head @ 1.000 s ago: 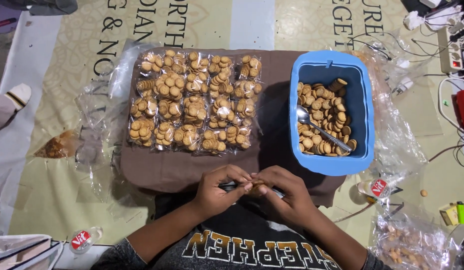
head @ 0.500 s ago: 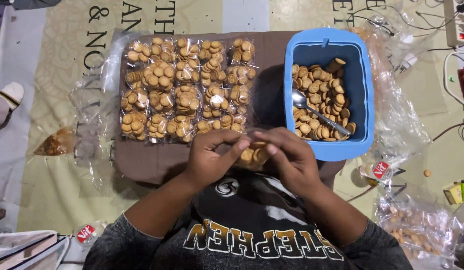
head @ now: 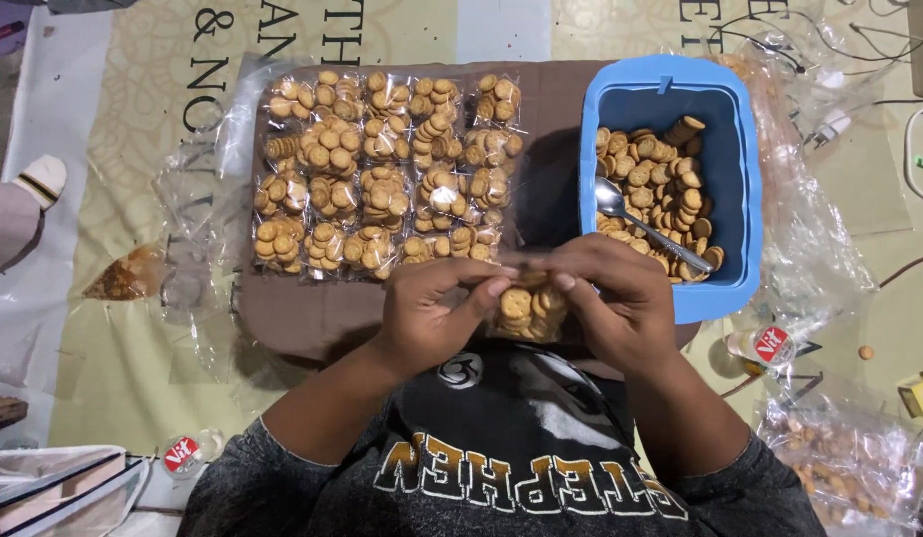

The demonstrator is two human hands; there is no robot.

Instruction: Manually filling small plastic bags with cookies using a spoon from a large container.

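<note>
Dozens of filled packets cover the brown board from its far left corner, with the blue tub and spoon at its right edge. Both the left hand and right hand pinch the mouth of a small biscuit bag over the board's near edge. If that pinch slackens or the thin film tears, I judge the biscuits could spill onto the lap.

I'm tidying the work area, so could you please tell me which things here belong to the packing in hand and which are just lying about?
In use:
left hand
right hand
small biscuit bag
blue tub of biscuits
spoon
filled bags

Lying about:
bottle caps
cables
spare plastic bags
</note>
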